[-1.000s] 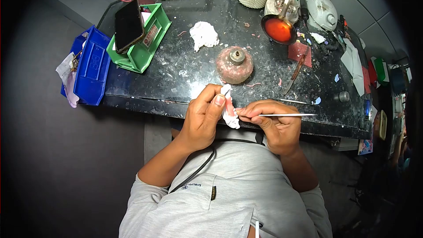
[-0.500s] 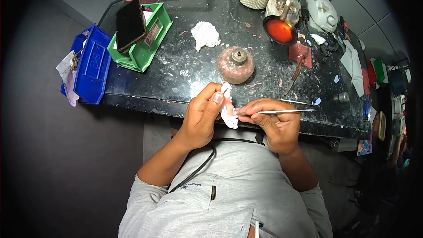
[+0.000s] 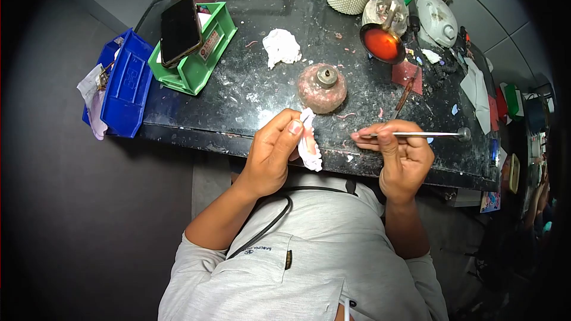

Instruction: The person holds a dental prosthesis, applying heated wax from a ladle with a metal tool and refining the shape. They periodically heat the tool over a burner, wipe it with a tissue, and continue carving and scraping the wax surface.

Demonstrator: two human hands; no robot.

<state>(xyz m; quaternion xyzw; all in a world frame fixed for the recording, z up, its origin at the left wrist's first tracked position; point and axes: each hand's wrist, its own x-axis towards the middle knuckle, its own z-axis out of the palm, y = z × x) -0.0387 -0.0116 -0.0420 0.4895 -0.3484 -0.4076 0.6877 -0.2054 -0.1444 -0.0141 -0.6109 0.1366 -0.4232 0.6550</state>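
Note:
My left hand is closed around the edge of a white plaster dental cast with pink wax along its middle, held up at the table's front edge. To the right of it, my right hand grips a slim metal wax carver between thumb and fingers. The tool lies roughly level, apart from the cast, and its working tip is hard to make out by the fingertips. Just beyond the cast stands a round glass alcohol lamp with a metal neck; no flame shows.
Behind the lamp lies a crumpled white lump. At right are a pan of red wax, a pink wax sheet and a knife. A phone rests on a green bin, beside a blue bin.
My right hand has moved right and slightly up, carrying the wax carver away from the cast. My left hand keeps the cast in nearly the same place.

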